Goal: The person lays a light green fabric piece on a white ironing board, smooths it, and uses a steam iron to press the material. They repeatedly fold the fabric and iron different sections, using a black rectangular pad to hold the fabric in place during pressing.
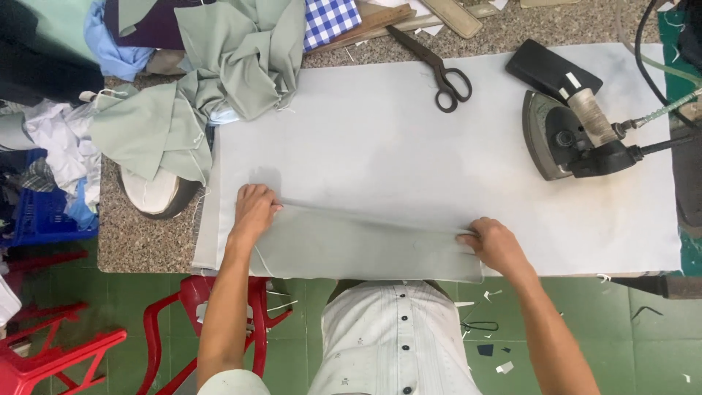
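Two hands: we have both on one grey-green cloth strip [365, 249], low in the frame's centre, on the pale pad [409, 139] at the table's near edge.
Left hand [254, 212]: our fingers are curled down, pressing the strip's upper left corner flat.
Right hand [495, 245]: we pinch the strip's right end between thumb and fingers.
Strip: it lies stretched between our hands, its top edge looking folded.
Handling: we judge it light, soft and limp; it would sag if lifted mid-length, so the ends and the folded edge are where to hold it.
Scissors [437, 69]: upper centre, well apart from our hands.
Iron [567, 135]: right of centre, resting on the pad.
Cloth heap [212, 66]: upper left.
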